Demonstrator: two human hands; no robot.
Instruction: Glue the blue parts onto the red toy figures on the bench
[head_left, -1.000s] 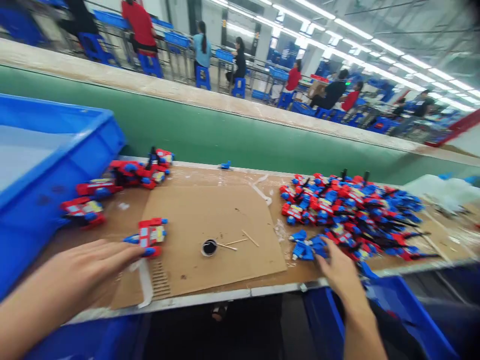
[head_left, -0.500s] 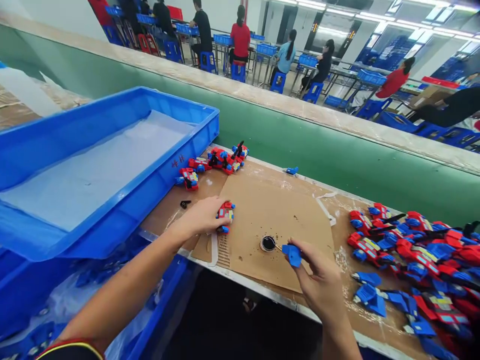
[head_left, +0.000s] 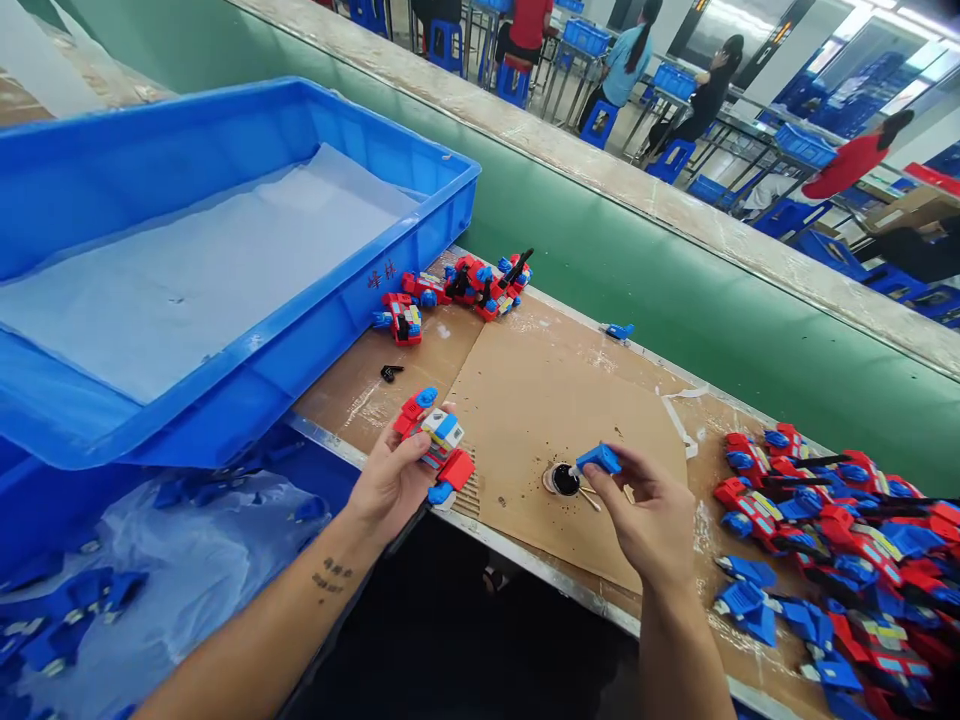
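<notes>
Partition in green, slanting from the upper left of the frame to the right edge, with seated people small beyond it at the upper right. Below, a brown workbench, crossing from centre left to lower right. Filling the upper left, a large blue tray lined with a white sheet. At the lower left, a blue bin holding a translucent plastic bag and blue parts. Across the middle of the bench, a flat sheet of cardboard. At the lower right, a heap of red and blue toys, with loose blue pieces at its lower left. Beside the tray, upper centre, a smaller cluster of similar toys. Right of centre, the right hand, pinching a blue piece between thumb and fingers. Near the centre, the left hand, closed around one toy figure in red, white and blue, thumb over its body, at the bench's front edge. At the blue piece's pale end, a small pot of black liquid; hard to tell whether touching. Beside the pot, thin sticks. Left of the cardboard, a small black part.
</notes>
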